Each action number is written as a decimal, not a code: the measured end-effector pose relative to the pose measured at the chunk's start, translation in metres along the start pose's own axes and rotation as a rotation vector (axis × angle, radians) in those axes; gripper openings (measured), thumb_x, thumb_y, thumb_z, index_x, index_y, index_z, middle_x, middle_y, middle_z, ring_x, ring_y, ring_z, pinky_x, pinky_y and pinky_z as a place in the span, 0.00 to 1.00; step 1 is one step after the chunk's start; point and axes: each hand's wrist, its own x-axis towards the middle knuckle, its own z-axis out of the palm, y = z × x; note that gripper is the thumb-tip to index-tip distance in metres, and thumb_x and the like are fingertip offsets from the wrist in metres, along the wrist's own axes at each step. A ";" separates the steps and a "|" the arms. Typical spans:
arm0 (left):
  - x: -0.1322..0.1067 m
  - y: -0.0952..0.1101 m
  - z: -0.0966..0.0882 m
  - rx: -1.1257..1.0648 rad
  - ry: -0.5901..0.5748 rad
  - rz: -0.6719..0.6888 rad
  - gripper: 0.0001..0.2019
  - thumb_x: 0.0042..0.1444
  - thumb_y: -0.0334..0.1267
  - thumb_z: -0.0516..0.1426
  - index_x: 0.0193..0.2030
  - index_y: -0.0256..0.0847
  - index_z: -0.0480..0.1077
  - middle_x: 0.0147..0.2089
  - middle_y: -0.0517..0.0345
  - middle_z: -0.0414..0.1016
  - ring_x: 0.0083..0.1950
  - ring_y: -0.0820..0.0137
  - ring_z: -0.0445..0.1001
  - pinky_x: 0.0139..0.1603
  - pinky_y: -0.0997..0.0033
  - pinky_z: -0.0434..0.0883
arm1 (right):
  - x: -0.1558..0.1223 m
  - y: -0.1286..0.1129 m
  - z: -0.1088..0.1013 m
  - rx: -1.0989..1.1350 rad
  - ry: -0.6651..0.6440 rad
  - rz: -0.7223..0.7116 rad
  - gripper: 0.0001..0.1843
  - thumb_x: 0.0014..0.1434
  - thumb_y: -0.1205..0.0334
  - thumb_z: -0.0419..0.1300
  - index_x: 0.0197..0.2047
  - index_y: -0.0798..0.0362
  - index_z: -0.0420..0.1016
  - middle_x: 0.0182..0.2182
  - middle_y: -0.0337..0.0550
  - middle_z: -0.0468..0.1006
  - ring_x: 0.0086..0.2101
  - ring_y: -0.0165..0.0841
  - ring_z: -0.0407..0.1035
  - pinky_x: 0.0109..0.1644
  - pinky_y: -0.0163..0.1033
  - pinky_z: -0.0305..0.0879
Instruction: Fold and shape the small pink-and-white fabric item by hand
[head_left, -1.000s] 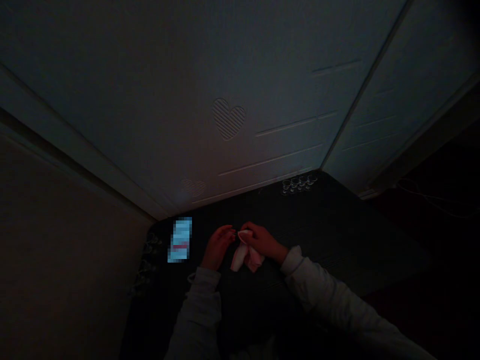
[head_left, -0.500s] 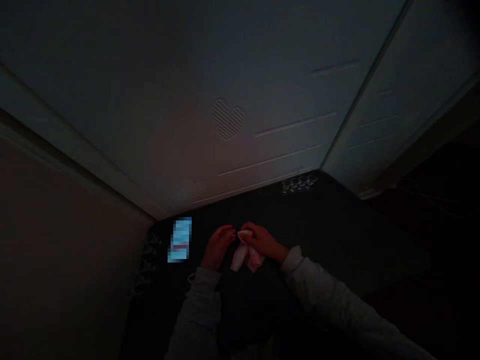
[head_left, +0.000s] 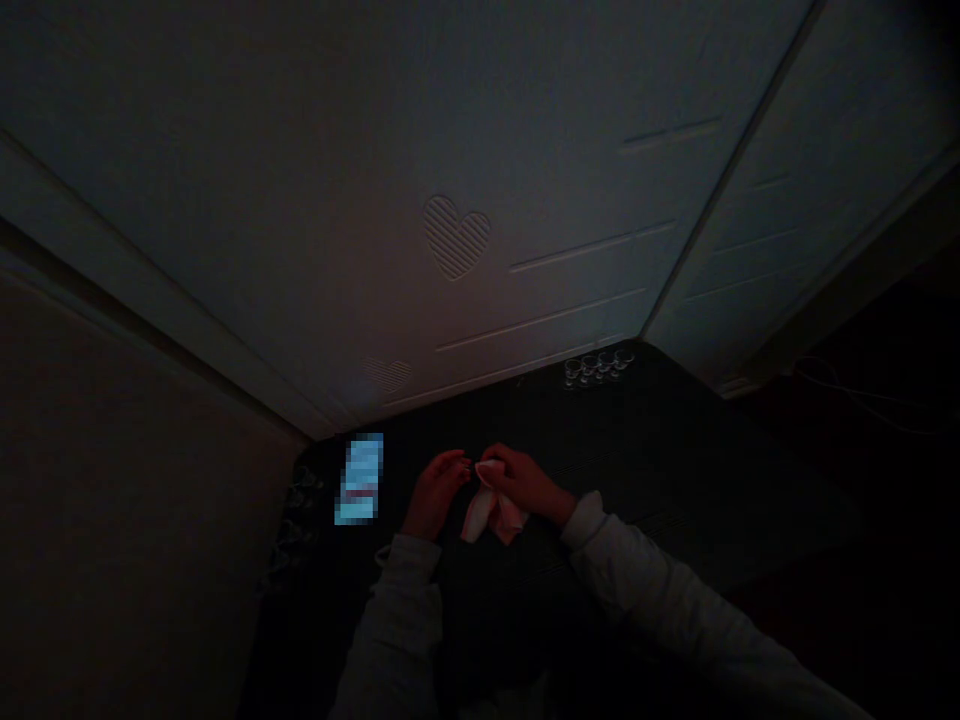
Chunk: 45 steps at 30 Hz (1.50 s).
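Observation:
The scene is very dark. My right hand (head_left: 525, 482) is closed on a pale pink cloth (head_left: 491, 512) that hangs down from its fingers over a dark table (head_left: 675, 470). My left hand (head_left: 435, 492) is just left of it, fingers curled and pinched against something small I cannot make out, right at the top of the cloth. Both arms wear light grey sleeves.
A lit phone screen (head_left: 360, 478) lies on the table left of my hands. Several small clear glasses (head_left: 598, 367) stand in a row at the table's far edge, and more faint glass shapes (head_left: 294, 520) line its left edge. White panelled doors with heart marks (head_left: 456, 236) stand behind.

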 end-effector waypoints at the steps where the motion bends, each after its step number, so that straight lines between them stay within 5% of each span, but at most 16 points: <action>1: 0.000 0.000 0.000 0.002 -0.004 0.003 0.12 0.45 0.35 0.58 0.39 0.38 0.69 0.36 0.55 0.73 0.36 0.74 0.70 0.40 0.72 0.65 | 0.000 0.000 0.000 0.001 0.000 0.004 0.10 0.55 0.57 0.51 0.37 0.54 0.67 0.28 0.37 0.70 0.29 0.28 0.64 0.31 0.32 0.58; 45: 0.000 -0.001 -0.001 0.004 -0.020 0.012 0.12 0.46 0.35 0.58 0.40 0.37 0.68 0.37 0.55 0.72 0.38 0.74 0.70 0.42 0.72 0.65 | 0.001 0.005 0.002 0.030 0.001 -0.001 0.11 0.55 0.56 0.51 0.37 0.54 0.67 0.28 0.38 0.70 0.29 0.28 0.64 0.31 0.32 0.58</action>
